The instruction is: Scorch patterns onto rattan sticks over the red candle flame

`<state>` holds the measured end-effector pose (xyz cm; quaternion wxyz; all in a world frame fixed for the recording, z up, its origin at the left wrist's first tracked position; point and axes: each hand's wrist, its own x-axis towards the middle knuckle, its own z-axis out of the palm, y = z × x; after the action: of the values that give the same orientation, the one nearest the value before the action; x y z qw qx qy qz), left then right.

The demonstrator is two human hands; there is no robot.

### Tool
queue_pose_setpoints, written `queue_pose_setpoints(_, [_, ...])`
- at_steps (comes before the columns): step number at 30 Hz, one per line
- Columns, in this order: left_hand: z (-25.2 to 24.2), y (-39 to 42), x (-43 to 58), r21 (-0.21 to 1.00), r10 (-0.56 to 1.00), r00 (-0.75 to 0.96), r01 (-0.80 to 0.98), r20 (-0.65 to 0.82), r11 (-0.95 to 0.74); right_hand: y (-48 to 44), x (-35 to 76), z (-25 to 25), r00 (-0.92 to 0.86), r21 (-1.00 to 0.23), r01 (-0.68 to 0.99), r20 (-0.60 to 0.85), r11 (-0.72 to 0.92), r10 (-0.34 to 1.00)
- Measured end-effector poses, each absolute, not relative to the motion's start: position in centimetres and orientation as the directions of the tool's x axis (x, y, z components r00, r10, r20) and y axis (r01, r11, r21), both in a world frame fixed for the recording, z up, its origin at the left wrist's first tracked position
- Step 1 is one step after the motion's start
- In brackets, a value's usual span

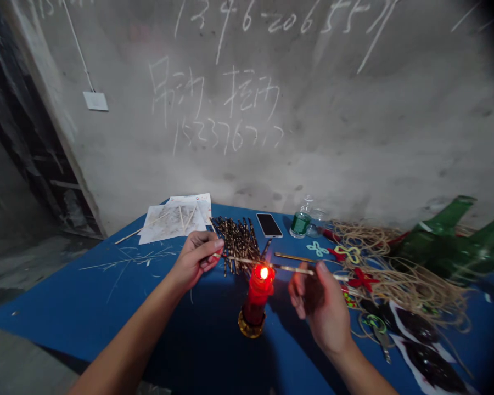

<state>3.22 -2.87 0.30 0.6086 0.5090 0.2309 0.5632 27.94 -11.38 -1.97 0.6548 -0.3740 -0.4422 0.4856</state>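
Item: a thin wooden stick (294, 269), lying level across the middle of the scene, directly above a lit red candle (257, 291). Its underside is at the flame (264, 272); whether it touches cannot be told.

Left hand (195, 260): fingers curled, grasping one end of the stick between fingertips and thumb.
Right hand (321, 307): closed on the stick's other portion, with the tip projecting past the fingers toward the right.

Candle: upright in a gold glass holder (251, 323), standing on a blue desk (102, 291), between the two hands.

Behind the stick: a heap of scorched, mottled sticks (236, 244), laid side by side, just beyond the left hand.

Further along the desk, left to right: stained paper sheets (173, 222) with a few pale sticks (185, 218) across them; a smartphone (269, 225), face up; a small bottle with green contents (300, 224); a clear glass (318, 222).

Right side: a tangle of tan twine (399, 280), knotted cord ornaments in blue (316, 248) and red (362, 278), two green glass bottles (444, 241) lying on their sides, and dark cut-out pictures on white paper (432, 367).

Background: a concrete wall (313, 164) bearing chalked characters and numerals.
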Motion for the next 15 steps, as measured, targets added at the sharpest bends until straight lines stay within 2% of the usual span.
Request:
queue_pose_setpoints(5, [0.56,-2.54,3.04,0.870,0.930,0.192,-0.450,0.313,-0.201,-11.33,28.14,-1.43,0.191,-0.887,-0.328,0.273,0.324,0.943])
queue_pose_setpoints(15, [0.35,-2.55,2.75,0.872,0.914,0.223,-0.439,0.340,-0.217,-11.15,28.72,-1.19,0.339,-0.863,-0.308,0.294,0.400,0.894])
